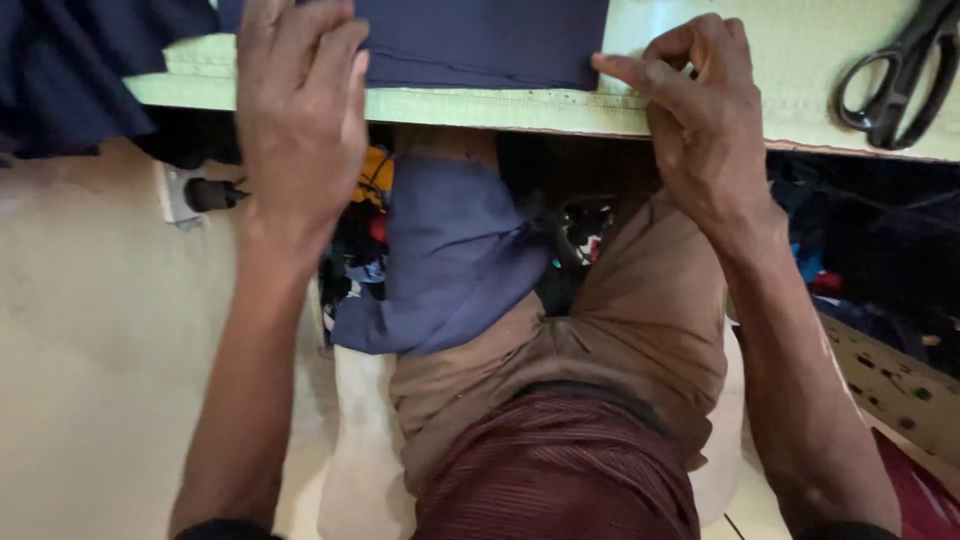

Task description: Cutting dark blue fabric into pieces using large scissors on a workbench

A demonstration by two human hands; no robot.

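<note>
A dark blue cloth (480, 40) lies flat on a pale green table (480, 108), its near edge by the table's front edge. My left hand (298, 110) lies palm down, fingers together, pressing on the cloth's left part. My right hand (695, 110) is at the cloth's near right corner, thumb and forefinger pinched on that corner, the other fingers curled above the table. More dark blue cloth (60, 80) hangs off the table at the far left.
Black scissors (900, 75) lie on the table at the top right. Under the table are my knees in brown shorts (640, 310), a blue cloth piece (450, 250) on one knee, colourful scraps, and a wall socket with a black plug (200, 192).
</note>
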